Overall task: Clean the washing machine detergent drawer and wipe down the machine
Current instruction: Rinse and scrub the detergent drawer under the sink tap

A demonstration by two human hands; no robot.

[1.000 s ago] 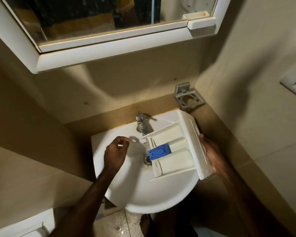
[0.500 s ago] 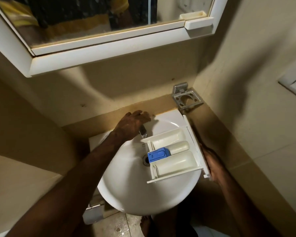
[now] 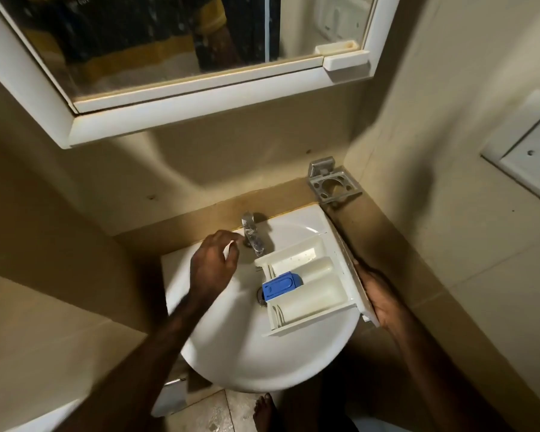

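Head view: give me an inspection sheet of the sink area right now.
Surface: white sink, basin bare apart from the drawer.
Job's things: detergent drawer held over the basin, open side up, blue insert in place, near the tap.
Clutter: nothing seen.
Hands: right hand grips the drawer's front panel; left hand hovers by the tap, fingers loosely curled, holding nothing.
Cables: nothing seen.
Surroundings: mirror cabinet above, metal holder in the corner, wall socket at right.

Left hand (image 3: 214,265) loosely curled, right hand (image 3: 384,299) gripping
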